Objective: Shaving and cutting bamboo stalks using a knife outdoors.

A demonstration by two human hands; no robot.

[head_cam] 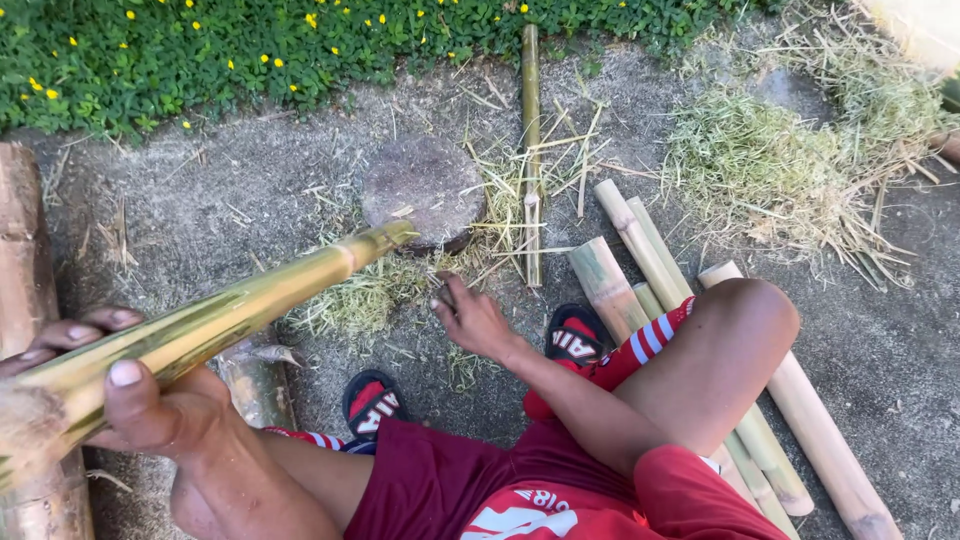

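Observation:
My left hand (150, 400) is wrapped around a long yellow-green bamboo pole (260, 290), thumb on its near side and fingers over the top. The pole slants up from the lower left, and its far end lies over a round flat block (425, 190) on the ground. My right hand (472, 320) reaches down in front of my knee, fingers apart, resting on the concrete just below the block. Nothing shows in it. I sit on the ground in red shorts, wearing red and black sandals (375, 405).
Several cut bamboo pieces (640, 250) lie under my right leg, and a thin bamboo stick (530, 120) points away past the block. A thick log (25, 260) lies at the left edge. Dry grass shavings (750, 160) spread at the right. Green plants with yellow flowers (200, 50) border the top.

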